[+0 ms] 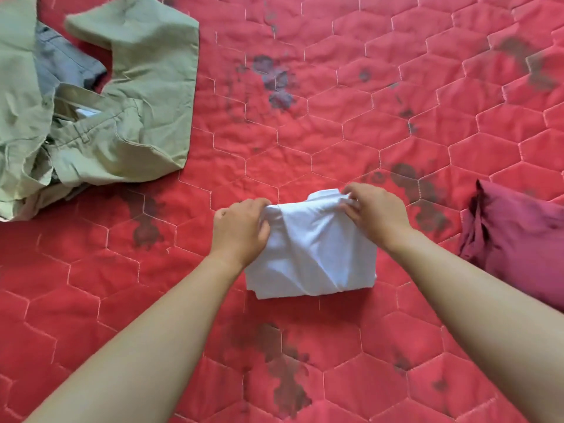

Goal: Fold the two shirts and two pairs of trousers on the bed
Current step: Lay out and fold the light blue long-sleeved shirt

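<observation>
Just below ctr of the frame, a white shirt (311,251) lies on the bed (335,132), folded to a compact block w/ its collar end toward the top of the frame. We've got both hands on that far edge. Our L hand (241,227) grips the shirt's upper-left corner, fingers (258,205) curled over the fabric. Our R hand (377,212) pinches the upper-right corner betw. thumb and fingers, bunching the cloth a bit. Diagonal creases run down the shirt's front.

Upper left of the frame: khaki trousers (137,102) in a loose, unfolded heap, w/ a grey garment (61,65) partly under them; can't tell what kind. At the right edge sits a maroon cloth (518,239), well apart from the shirt; folded shirt or pillow, we can't say. Bed cover is red, quilted in hexagons, w/ dark blotches.
</observation>
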Demonstrator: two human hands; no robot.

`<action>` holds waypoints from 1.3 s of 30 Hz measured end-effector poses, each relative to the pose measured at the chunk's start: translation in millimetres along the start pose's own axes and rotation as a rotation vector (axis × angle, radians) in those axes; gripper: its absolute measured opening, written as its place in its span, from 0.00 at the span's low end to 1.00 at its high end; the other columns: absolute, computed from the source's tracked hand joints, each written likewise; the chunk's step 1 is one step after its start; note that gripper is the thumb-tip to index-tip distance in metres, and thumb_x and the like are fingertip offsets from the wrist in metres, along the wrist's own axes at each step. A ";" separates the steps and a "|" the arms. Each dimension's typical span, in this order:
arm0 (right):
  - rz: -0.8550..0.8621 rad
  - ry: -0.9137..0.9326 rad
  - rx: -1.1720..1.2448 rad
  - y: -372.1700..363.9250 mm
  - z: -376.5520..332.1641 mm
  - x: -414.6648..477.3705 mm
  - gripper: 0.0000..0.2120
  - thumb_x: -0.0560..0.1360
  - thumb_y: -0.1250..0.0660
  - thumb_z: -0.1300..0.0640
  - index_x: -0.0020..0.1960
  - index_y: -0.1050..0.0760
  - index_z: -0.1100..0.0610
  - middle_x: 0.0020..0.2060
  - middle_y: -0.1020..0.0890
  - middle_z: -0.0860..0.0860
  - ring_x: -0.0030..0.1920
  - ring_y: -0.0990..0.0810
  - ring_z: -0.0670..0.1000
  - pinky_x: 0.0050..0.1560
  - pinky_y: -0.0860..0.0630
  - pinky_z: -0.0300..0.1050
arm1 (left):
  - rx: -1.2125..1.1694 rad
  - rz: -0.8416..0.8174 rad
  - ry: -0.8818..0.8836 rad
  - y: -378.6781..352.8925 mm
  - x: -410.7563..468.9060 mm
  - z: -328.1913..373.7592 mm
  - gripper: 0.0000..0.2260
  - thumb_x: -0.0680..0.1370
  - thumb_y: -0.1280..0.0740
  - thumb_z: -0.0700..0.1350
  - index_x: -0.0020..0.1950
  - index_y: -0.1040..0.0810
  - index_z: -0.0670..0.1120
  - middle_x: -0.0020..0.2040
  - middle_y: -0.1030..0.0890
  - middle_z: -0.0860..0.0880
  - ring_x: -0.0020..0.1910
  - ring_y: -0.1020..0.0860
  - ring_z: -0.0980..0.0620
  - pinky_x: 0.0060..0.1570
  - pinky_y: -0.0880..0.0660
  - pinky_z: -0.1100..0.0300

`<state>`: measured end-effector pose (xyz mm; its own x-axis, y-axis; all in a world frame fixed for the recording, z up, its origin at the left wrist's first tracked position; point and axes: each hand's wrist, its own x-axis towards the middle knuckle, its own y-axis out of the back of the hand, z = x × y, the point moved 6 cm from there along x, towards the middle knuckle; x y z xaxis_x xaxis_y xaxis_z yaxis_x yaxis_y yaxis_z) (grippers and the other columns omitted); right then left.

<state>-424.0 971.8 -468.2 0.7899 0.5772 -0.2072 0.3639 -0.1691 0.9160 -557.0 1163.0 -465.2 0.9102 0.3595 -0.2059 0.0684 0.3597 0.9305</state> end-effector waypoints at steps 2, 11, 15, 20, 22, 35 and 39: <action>0.028 -0.010 -0.051 -11.4 4.7 16.1 0.13 0.76 0.36 0.53 0.59 0.26 0.55 0.55 0.22 0.52 0.55 0.24 0.57 0.50 0.32 0.51 | 0.025 0.005 0.054 -23.1 6.5 -6.1 0.20 0.76 0.39 0.48 0.69 0.33 0.52 0.64 0.27 0.52 0.64 0.30 0.50 0.64 0.39 0.43; -0.048 0.089 -0.052 -88.2 -17.4 -17.0 0.26 0.78 0.45 0.49 0.75 0.44 0.49 0.76 0.45 0.51 0.76 0.50 0.55 0.71 0.59 0.60 | -0.001 -0.044 -0.082 -92.5 -14.1 24.1 0.28 0.76 0.55 0.61 0.75 0.55 0.55 0.76 0.56 0.54 0.75 0.58 0.53 0.69 0.66 0.43; -0.095 -0.038 -0.118 -106.3 34.2 -7.1 0.26 0.78 0.52 0.40 0.75 0.52 0.40 0.76 0.54 0.47 0.76 0.57 0.51 0.70 0.64 0.62 | 0.065 -0.060 -0.039 -116.2 -7.8 -3.0 0.29 0.76 0.54 0.62 0.75 0.52 0.53 0.77 0.49 0.49 0.75 0.54 0.48 0.70 0.60 0.42; -0.067 -0.025 -0.074 -108.8 38.2 -4.1 0.27 0.76 0.56 0.38 0.74 0.51 0.39 0.76 0.51 0.47 0.76 0.55 0.50 0.71 0.63 0.62 | 0.058 -0.002 -0.068 -123.7 -5.6 -5.8 0.30 0.76 0.51 0.61 0.76 0.48 0.49 0.76 0.45 0.46 0.75 0.48 0.48 0.69 0.56 0.40; -0.052 -0.042 -0.062 -100.8 35.7 -5.0 0.28 0.76 0.56 0.40 0.75 0.50 0.41 0.77 0.51 0.47 0.76 0.56 0.51 0.71 0.63 0.64 | 0.042 -0.002 -0.071 -117.1 -8.5 -5.2 0.31 0.76 0.51 0.60 0.76 0.49 0.47 0.76 0.46 0.47 0.75 0.48 0.46 0.69 0.57 0.39; -0.093 0.165 -0.192 -116.6 13.5 -1.0 0.26 0.76 0.59 0.41 0.73 0.54 0.40 0.75 0.54 0.44 0.75 0.57 0.49 0.71 0.62 0.58 | 0.140 -0.070 -0.029 -119.5 -6.7 -13.4 0.36 0.74 0.57 0.66 0.76 0.53 0.46 0.76 0.54 0.48 0.75 0.54 0.50 0.70 0.56 0.39; 0.038 -0.021 -0.117 -86.3 36.9 -14.1 0.28 0.76 0.57 0.44 0.76 0.47 0.49 0.76 0.48 0.49 0.76 0.53 0.53 0.70 0.61 0.65 | 0.164 -0.057 0.001 -112.2 -15.2 -2.6 0.35 0.74 0.62 0.68 0.76 0.60 0.51 0.76 0.60 0.51 0.75 0.61 0.48 0.67 0.66 0.38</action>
<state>-448.3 948.8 -557.0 0.8126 0.5552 -0.1773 0.2741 -0.0956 0.9569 -579.6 1119.4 -567.3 0.9026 0.3432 -0.2599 0.1857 0.2342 0.9543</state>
